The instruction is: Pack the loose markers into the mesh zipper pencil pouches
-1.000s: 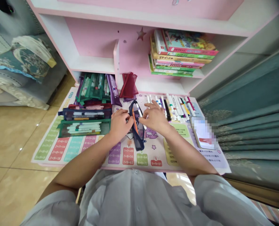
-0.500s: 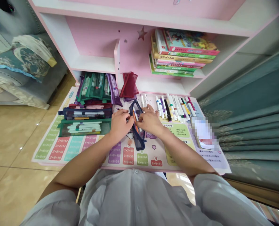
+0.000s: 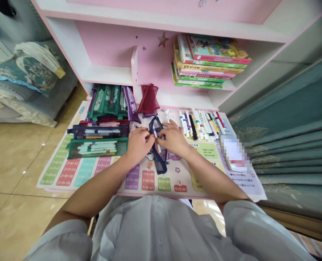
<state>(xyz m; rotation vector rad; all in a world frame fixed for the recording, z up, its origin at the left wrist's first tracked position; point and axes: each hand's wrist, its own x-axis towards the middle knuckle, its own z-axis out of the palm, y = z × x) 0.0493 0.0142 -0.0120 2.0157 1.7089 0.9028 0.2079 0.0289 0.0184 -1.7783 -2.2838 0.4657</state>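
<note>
A navy mesh pencil pouch [image 3: 159, 164] lies lengthwise on the printed desk mat, its mouth spread apart. My left hand [image 3: 139, 143] pinches the pouch's left edge. My right hand [image 3: 175, 139] reaches over the right edge, with thumb and fingertips at the mouth around a white marker [image 3: 154, 133] that lies partly inside. The fingers hide much of this marker and whatever lies below it. Beyond my right fingers is a single loose white marker [image 3: 167, 115]. To the right, several markers [image 3: 201, 125] with coloured ends lie side by side.
On the left lie a filled green pouch [image 3: 98, 148] and a filled navy pouch [image 3: 99, 131]. More filled pouches [image 3: 110, 101] are piled behind, beside red mesh pouches [image 3: 149, 99]. A phone [image 3: 235, 154] rests at right. Stacked books [image 3: 209, 65] occupy the shelf.
One of the white markers beyond my right hand is gone from its spot. A white marker now shows in the pouch's mouth where an orange one was visible. My left hand barely moved.
</note>
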